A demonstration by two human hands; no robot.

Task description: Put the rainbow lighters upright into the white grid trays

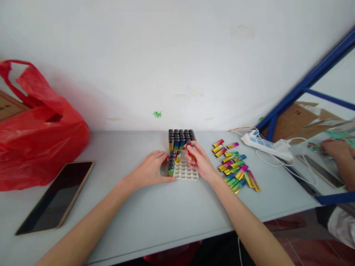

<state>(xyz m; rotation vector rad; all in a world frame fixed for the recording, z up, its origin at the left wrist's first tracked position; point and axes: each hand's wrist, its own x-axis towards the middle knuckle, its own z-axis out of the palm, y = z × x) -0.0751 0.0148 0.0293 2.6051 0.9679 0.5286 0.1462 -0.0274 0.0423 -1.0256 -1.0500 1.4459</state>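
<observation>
A white tray [186, 172] with rows of pockets lies on the table, with a column of black-topped lighters [171, 162] standing along its left side. One more lighter [179, 156] with a yellow body stands beside that column. My left hand [152, 167] is closed around the tray's left end, thumb at the front corner and fingers at the back. Over the tray's back right part, my right hand [197, 159] pinches a lighter, mostly hidden by the fingers. Behind it stands a full block of upright black-topped lighters [181, 138].
Shiny multicoloured lighter-sized pieces [234, 164] lie loose at right, near a white power strip [266, 146] with cables. At left are a phone [57, 199] and a red plastic bag [41, 125]. Beyond a blue frame [302, 88], another person's hand [337, 147] shows.
</observation>
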